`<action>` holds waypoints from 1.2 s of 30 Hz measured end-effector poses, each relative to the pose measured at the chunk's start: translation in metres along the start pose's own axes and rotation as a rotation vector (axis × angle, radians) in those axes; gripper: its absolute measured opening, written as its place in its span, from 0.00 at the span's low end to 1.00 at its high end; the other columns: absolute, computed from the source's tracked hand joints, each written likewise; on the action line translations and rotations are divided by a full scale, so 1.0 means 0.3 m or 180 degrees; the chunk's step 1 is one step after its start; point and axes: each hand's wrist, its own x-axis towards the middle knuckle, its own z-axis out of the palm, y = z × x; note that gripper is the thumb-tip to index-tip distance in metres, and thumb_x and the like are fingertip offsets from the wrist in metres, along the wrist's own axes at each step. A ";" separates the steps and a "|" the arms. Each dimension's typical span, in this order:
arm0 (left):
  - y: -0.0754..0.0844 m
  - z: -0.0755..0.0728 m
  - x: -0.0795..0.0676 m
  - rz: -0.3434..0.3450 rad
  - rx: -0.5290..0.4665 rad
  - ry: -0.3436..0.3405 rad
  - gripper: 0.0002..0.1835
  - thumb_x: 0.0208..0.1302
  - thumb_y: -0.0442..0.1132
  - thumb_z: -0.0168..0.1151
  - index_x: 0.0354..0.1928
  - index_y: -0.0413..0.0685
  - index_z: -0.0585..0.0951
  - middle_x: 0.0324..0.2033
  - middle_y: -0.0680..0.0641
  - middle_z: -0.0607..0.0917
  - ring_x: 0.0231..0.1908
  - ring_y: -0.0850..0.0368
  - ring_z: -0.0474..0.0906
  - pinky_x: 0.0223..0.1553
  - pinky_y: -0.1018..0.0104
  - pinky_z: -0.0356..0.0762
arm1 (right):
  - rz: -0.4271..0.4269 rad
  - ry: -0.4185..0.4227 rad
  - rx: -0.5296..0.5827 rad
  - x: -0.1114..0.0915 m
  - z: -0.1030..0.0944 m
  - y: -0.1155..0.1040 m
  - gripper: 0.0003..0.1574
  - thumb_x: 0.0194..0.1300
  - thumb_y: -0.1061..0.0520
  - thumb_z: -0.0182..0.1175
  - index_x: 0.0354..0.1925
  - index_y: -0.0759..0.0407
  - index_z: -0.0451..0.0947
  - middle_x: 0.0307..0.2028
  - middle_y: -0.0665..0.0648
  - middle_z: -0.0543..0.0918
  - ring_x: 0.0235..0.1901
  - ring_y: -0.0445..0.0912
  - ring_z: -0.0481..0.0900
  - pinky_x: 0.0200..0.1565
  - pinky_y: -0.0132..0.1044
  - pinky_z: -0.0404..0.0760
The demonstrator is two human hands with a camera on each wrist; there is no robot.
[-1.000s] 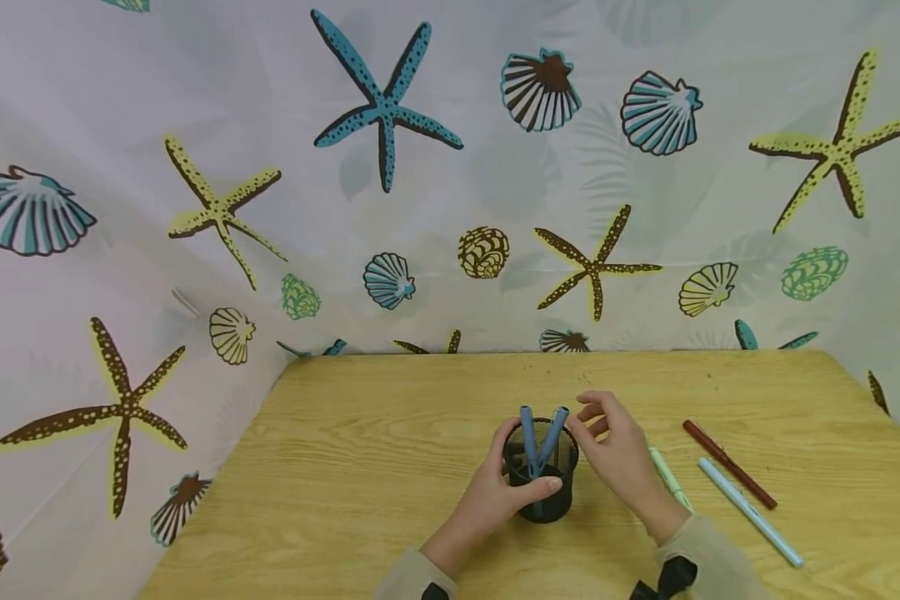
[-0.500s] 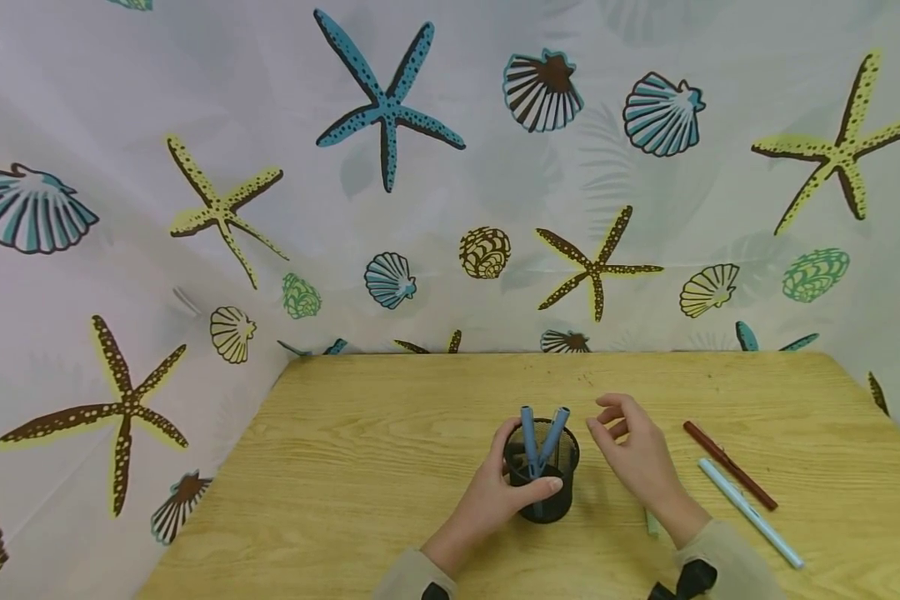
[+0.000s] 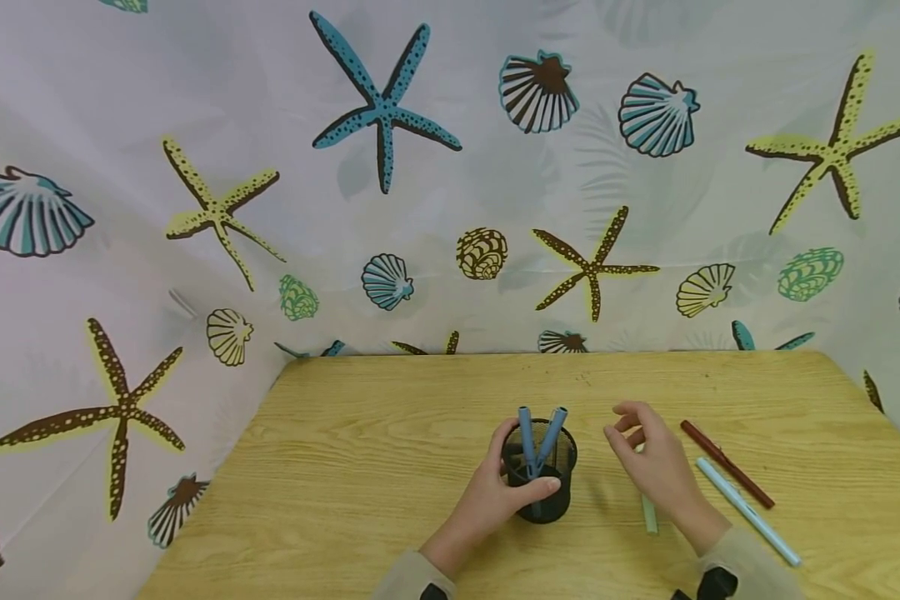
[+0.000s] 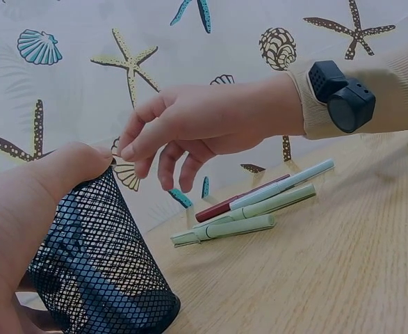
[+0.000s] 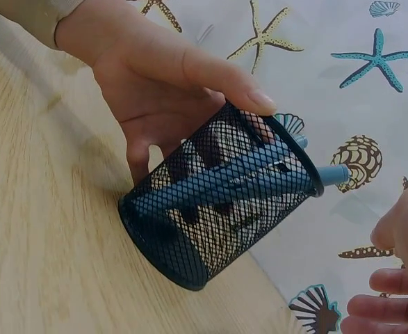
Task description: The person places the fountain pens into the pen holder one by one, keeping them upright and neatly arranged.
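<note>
My left hand point(image 3: 491, 496) grips a black mesh pen cup point(image 3: 560, 493) on the table, fingers behind it and thumb across the near side. Two blue pens point(image 3: 527, 433) lean in the cup, their ends above the rim. To the right of the cup, my right hand point(image 3: 656, 462) hovers with loosely bent fingers and nothing in them. Under that hand, one green pen point(image 3: 649, 515) shows only in part in the head view. The left wrist view reveals two pale green pens point(image 4: 235, 229) side by side on the table, beyond the cup.
A dark red pen point(image 3: 727, 464) and a light blue pen point(image 3: 750, 512) lie slanted on the wooden table point(image 3: 330, 467), right of my right hand. A curtain point(image 3: 435, 192) printed with starfish and shells hangs behind the table and along its sides.
My right hand has moved away from the cup's rim to the right, over the green pens. The left hand keeps its hold on the cup, which stays in place.
</note>
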 end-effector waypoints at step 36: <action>0.009 -0.004 -0.006 -0.0050 -0.0069 -0.0008 0.46 0.47 0.60 0.69 0.66 0.82 0.53 0.67 0.43 0.56 0.56 0.40 0.67 0.39 0.52 0.73 | 0.0341 -0.0127 -0.0404 -0.044 -0.152 0.105 0.23 0.69 0.49 0.53 0.54 0.64 0.69 0.38 0.59 0.77 0.30 0.46 0.75 0.27 0.36 0.74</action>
